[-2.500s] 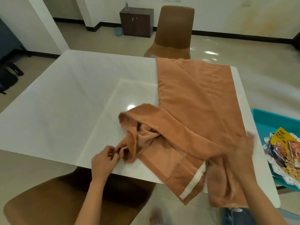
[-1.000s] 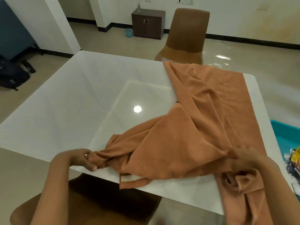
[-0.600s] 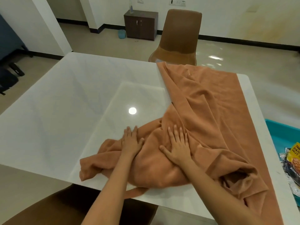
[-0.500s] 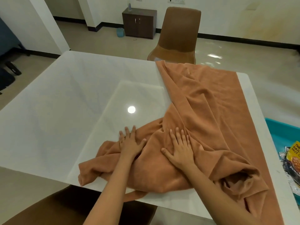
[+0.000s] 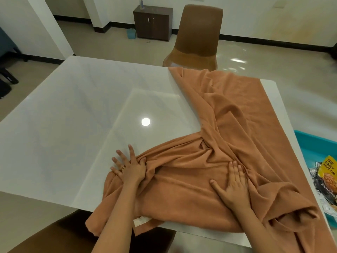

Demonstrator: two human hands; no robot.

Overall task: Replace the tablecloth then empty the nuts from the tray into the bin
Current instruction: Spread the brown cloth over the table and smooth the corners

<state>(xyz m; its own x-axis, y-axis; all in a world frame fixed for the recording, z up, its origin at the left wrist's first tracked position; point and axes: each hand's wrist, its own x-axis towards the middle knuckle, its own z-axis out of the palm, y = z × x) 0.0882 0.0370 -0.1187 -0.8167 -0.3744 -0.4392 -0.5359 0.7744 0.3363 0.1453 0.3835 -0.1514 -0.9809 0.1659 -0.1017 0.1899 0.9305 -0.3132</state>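
An orange-brown tablecloth (image 5: 235,114) lies rumpled over the right half of the white table (image 5: 76,114), its near part bunched and hanging over the front edge. My left hand (image 5: 130,168) lies flat with fingers spread on the cloth's left fold, fingertips reaching the bare tabletop. My right hand (image 5: 235,183) presses flat on the cloth nearer the middle. At the far right edge a foil tray (image 5: 326,203) with a yellow nut packet (image 5: 329,168) sits in a teal bin (image 5: 310,141); the tray is mostly cut off.
A brown chair (image 5: 198,37) stands at the table's far side and another brown chair (image 5: 54,236) sits under the near edge. A dark cabinet (image 5: 152,22) stands against the back wall. A white pillar (image 5: 45,26) rises at the left.
Both hands let go of the cloth's edges and now press flat on it. In the last half second they have slid apart, the left leftwards and the right rightwards.
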